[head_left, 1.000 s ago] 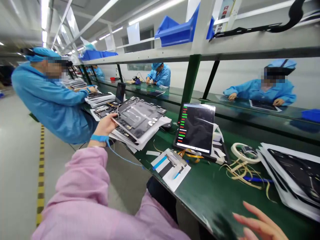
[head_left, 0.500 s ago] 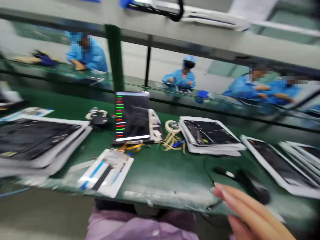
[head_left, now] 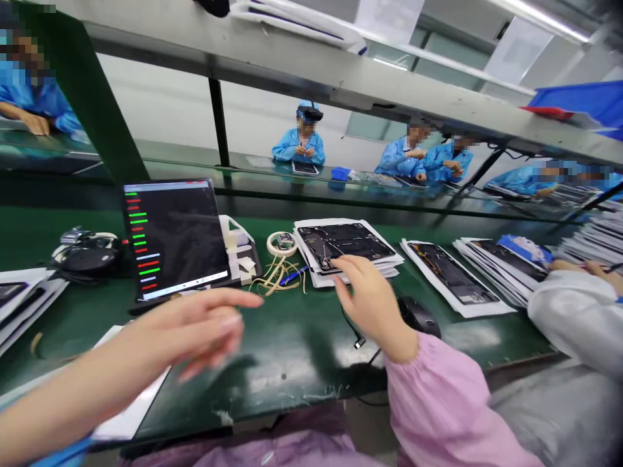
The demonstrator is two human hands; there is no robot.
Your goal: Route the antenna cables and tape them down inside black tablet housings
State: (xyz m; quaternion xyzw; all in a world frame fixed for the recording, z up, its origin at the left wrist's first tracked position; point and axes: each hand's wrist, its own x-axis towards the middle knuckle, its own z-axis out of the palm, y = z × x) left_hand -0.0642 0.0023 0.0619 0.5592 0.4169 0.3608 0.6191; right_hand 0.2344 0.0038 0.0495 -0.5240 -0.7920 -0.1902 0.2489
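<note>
My right hand (head_left: 368, 303) reaches forward over the green bench, its fingertips at the near edge of a stack of opened tablet backs on white sheets (head_left: 346, 249). The fingers are spread and hold nothing. My left hand (head_left: 195, 332) hovers open above the bench in front of an upright tablet (head_left: 175, 239) whose dark screen shows red and green bars. It is blurred by motion and empty. A black mouse-like device (head_left: 418, 316) with a cable lies just right of my right wrist.
A tape roll (head_left: 281, 244) and loose tan strips (head_left: 277, 275) lie between tablet and stack. More opened tablets (head_left: 455, 275) lie to the right, where a co-worker's white sleeve (head_left: 574, 318) rests. Black headphones (head_left: 85, 256) sit at left. Workers in blue sit across the bench.
My view has swung from the left stack to the right. My left hand let go of the left pile and came in front of the tablet. My right hand moved forward to the stack.
</note>
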